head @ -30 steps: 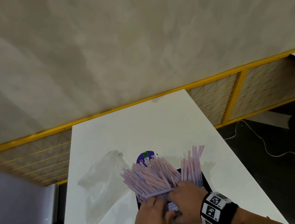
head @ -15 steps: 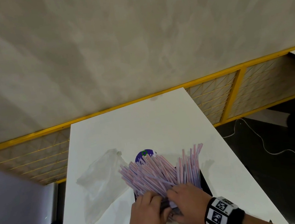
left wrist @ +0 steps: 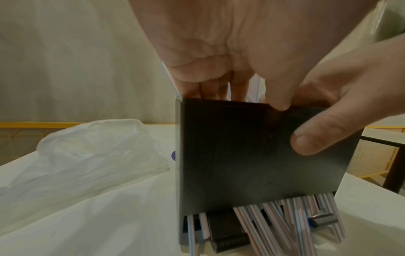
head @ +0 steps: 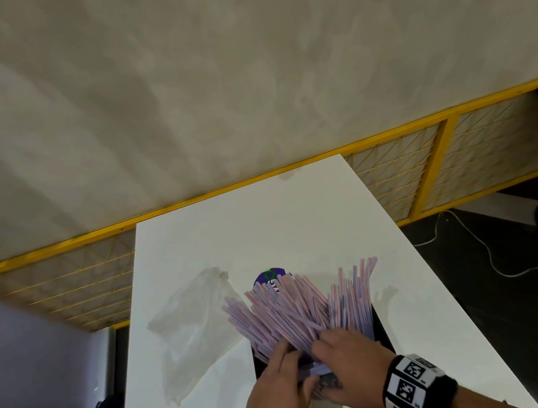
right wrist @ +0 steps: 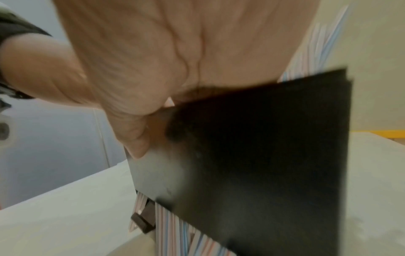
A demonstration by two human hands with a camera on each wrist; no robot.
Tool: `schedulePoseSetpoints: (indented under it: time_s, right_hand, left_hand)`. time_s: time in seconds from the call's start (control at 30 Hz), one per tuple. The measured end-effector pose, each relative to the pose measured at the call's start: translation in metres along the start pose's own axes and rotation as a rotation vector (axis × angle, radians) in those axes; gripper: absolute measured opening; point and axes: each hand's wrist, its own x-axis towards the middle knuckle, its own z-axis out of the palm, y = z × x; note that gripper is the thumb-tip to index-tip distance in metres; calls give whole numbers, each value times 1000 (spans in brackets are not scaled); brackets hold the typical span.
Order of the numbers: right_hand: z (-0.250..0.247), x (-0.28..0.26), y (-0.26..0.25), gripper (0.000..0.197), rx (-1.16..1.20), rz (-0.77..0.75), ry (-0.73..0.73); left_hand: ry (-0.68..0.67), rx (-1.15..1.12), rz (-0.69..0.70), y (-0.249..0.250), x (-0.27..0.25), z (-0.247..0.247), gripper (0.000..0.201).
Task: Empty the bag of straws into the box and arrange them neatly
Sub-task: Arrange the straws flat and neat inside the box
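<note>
Here both hands work the striped straws (head: 296, 310) fanned in the black box (head: 380, 328): left hand (head: 279, 384) fingers reach straight inside, right hand (head: 350, 363) pinches its front wall (empty plastic bag (head: 195, 328) alongside).

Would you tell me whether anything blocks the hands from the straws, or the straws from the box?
Nothing visible does. The left hand and right hand already rest on the straws, which stand fanned in the black box. The empty bag lies apart, left of it.

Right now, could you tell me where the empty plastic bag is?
In the head view the plastic bag lies flat on the white table, left of the black box and the fanned straws.
</note>
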Motion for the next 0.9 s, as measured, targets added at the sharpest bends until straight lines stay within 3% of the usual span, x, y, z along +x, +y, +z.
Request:
schedulePoseSetpoints:
  time_s: [0.17,0.4,0.6,0.77,0.9]
  right_hand:
    - [-7,-12,-7,44,30,-32,72]
    - [-10,-2,-13,51,83,-38,-148]
    - [-4,7,-9,42,65,-8,-199]
    - [8,16,-7,51,-23,30,-151]
    - [18,14,-7,55,-55,45,-50]
  left_hand:
    - [25,17,21,-2,-2,0,44]
    - [-74,97,32,-3,3,3,36]
    - [-100,163,24,-4,3,5,40]
    - [-57,283,65,-2,1,5,42]
    - [-97,274,100,-4,3,10,41]
